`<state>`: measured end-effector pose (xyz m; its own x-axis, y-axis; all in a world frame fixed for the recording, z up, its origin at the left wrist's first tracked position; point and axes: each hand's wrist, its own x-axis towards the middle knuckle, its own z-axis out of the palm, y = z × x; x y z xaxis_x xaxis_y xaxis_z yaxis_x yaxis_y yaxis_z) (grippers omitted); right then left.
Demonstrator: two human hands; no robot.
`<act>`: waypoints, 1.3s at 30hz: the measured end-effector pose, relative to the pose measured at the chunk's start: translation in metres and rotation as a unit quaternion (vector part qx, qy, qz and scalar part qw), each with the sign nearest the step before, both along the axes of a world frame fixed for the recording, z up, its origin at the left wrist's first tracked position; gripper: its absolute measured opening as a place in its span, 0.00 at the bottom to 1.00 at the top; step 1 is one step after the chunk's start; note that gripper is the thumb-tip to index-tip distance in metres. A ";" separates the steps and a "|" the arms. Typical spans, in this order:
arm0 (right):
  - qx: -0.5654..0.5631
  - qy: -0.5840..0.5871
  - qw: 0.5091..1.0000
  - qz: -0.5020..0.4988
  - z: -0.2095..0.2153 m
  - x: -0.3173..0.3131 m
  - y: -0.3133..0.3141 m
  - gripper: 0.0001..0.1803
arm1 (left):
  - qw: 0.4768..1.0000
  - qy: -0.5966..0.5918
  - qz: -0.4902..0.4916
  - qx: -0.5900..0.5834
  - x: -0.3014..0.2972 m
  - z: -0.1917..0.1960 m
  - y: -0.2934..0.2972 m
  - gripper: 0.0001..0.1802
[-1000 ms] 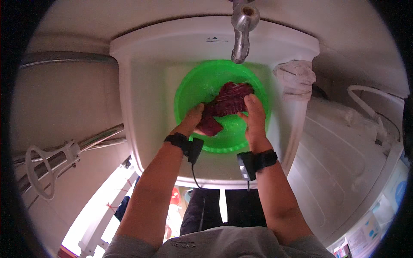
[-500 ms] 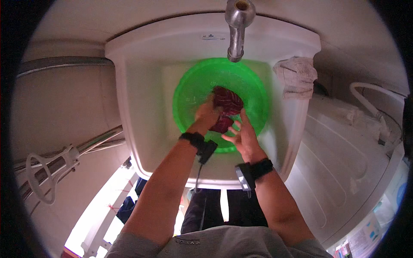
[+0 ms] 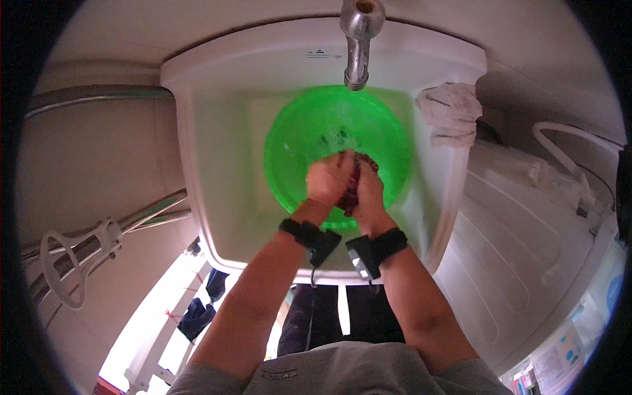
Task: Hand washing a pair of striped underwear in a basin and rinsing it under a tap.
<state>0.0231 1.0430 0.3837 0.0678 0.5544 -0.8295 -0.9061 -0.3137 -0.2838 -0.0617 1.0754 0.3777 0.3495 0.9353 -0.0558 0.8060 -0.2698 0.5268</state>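
A wet-looking dark red cloth (image 3: 353,187) with thin pale lines is bunched between my two hands over a bright green basin (image 3: 275,148). My left hand (image 3: 327,178) is closed on its left side, slightly blurred. From the right, my right hand (image 3: 369,192) grips the other side, its fingers curled round the fabric. The hands almost meet, so much of the cloth is hidden. Water with some froth shows in the basin just beyond them. Each wrist wears a black strap with a small device.
The basin stands in a deep white sink (image 3: 214,164). A metal tap (image 3: 357,59) hangs over its far side. A pale rag (image 3: 450,112) drapes over the right rim. To the right is a white appliance (image 3: 500,230) with a hose; metal pipes run along the left wall.
My hands have come together and the cloth, spread out before, is now bunched between them. My right hand's fingers have gone from spread to closed round it.
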 end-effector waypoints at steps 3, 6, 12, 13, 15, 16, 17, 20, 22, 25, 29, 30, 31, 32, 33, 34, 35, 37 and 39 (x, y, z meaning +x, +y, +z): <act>-0.049 -0.152 0.981 0.107 0.042 -0.016 0.021 0.19 | 0.993 0.072 0.070 -0.062 -0.071 -0.043 0.014 0.15; 0.079 -0.326 0.936 0.104 0.034 0.029 0.024 0.22 | 0.695 -0.437 0.465 -0.333 -0.073 -0.044 0.003 0.18; 0.049 -0.637 0.716 0.281 0.010 0.044 -0.004 0.32 | 0.947 0.121 0.124 -0.271 -0.065 -0.056 -0.024 0.35; 0.049 -0.655 0.699 0.283 0.010 0.053 -0.011 0.30 | 0.971 0.042 0.119 -0.202 -0.039 -0.018 -0.007 0.35; 0.071 -0.661 0.691 0.285 0.014 0.043 -0.014 0.29 | 0.985 -0.021 0.127 -0.118 -0.030 -0.001 0.008 0.35; 0.054 -0.564 0.788 0.243 0.014 0.039 -0.015 0.27 | 0.977 -0.045 0.117 -0.173 -0.027 -0.011 0.014 0.34; 0.036 -0.455 0.868 0.196 0.014 0.035 -0.015 0.25 | 0.965 -0.070 0.106 -0.228 -0.026 -0.020 0.015 0.33; 0.053 -0.453 0.860 0.231 -0.002 0.043 -0.023 0.22 | 0.933 -0.009 -0.192 -0.303 -0.024 -0.057 0.000 0.30; 0.043 -0.452 0.856 0.249 -0.001 0.047 -0.025 0.22 | 0.946 -0.052 -0.239 -0.212 -0.042 -0.053 0.009 0.24; 0.038 -0.421 0.875 0.235 -0.008 0.041 -0.026 0.22 | 0.961 0.047 0.055 -0.265 -0.056 -0.036 0.030 0.25; -0.005 -0.426 0.861 0.279 -0.016 0.032 -0.015 0.23 | 0.843 -0.176 0.127 -0.492 -0.026 0.029 0.018 0.21; -0.004 -0.422 0.862 0.279 -0.010 0.033 -0.010 0.23 | 0.825 -0.239 0.090 -0.504 -0.028 0.043 0.018 0.20; 0.021 -0.293 0.908 0.299 0.003 0.039 -0.005 0.24 | 0.825 -0.237 0.092 -0.505 -0.031 0.064 0.021 0.20; 0.044 -0.165 0.935 0.312 0.010 0.051 -0.003 0.26 | 0.819 -0.262 0.080 -0.505 -0.030 0.086 0.027 0.18; 0.098 -0.108 0.958 0.248 0.018 0.049 -0.005 0.23 | 0.815 -0.282 0.072 -0.502 -0.038 0.100 0.031 0.17; 0.100 -0.108 0.957 0.249 0.025 0.050 -0.007 0.23 | 0.816 -0.282 0.073 -0.500 -0.047 0.101 0.031 0.17; 0.127 -0.189 0.942 0.248 0.034 0.053 -0.008 0.21 | 0.839 -0.328 0.124 -0.416 -0.055 0.100 0.032 0.15; 0.160 -0.325 0.902 0.235 0.063 0.054 -0.011 0.15 | 0.852 -0.370 0.176 -0.327 -0.070 0.101 0.031 0.14; 0.184 -0.443 0.854 0.201 0.087 0.065 -0.010 0.14 | 0.800 -0.410 0.297 -0.321 -0.080 0.109 0.028 0.11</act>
<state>0.0886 1.0333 0.4710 0.3217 0.8926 -0.3158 -0.1235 -0.2911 -0.9487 -0.1418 1.1031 0.4863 0.0188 0.8203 -0.5716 0.0035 0.5717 0.8205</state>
